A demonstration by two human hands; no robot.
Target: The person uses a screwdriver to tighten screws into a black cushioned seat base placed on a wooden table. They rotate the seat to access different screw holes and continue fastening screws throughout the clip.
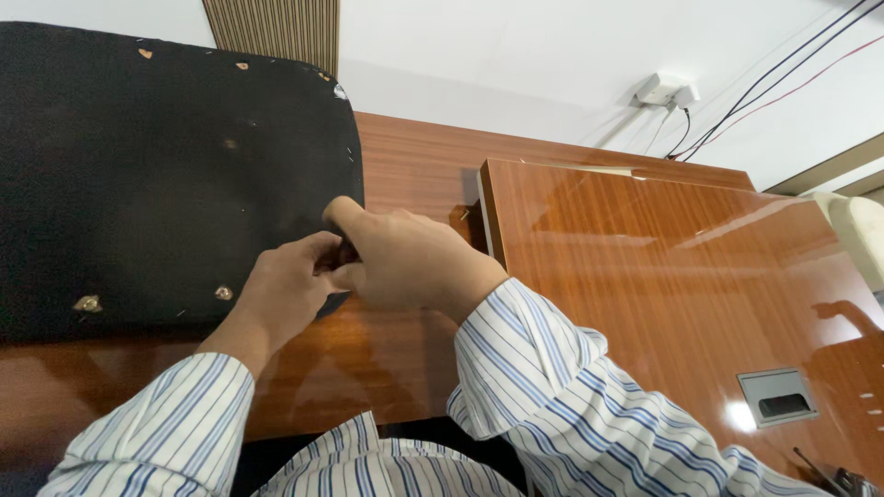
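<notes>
While the glossy wooden tabletop takes up most of what I see, the thing I'm actually working on is the big black fabric-covered panel, which looks like a chair seat turned over. It lies flat on the left part of the tabletop, with its rounded right edge just short of the raised step in the wood. Everything else I'll place off that panel.

Well to the right of it, set into the tabletop, there's a small grey cable hatch. Up and to the right, on the white wall, a white socket has dark and red cables running away from it.

Both my hands are at the panel's lower right edge. My left hand is pinched narrow on the edge of the fabric, and my right hand is curled over it, thumb up against the fabric. There's something small and dark between the fingers, but I can't tell what it is, since my right hand hides it.

My worry is that the fabric is already worn through in a few spots where tan patches show, so a hard tug at the edge could tear it. The tabletop is also slick, so the whole panel might slide away if I pull sideways.
</notes>
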